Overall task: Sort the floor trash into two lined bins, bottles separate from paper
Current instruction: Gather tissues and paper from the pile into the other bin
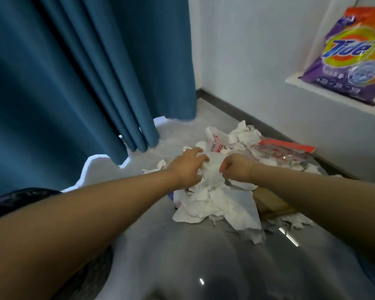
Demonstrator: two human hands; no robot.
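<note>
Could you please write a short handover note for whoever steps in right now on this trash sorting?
Left hand and right hand both grip the top of the white paper heap on the grey floor.
More paper and a red-edged plastic wrapper lie behind, by the wall.
A black-lined bin edge shows at left.
No bottles visible.
Nothing visibly binned yet; the whole heap remains to sort.

My fingertips [200, 158] are buried in the white paper pile [214, 202]; the detergent bag [355, 59] is cut by the right edge; the pile's far wrappers [284, 153] are blurred.
</note>
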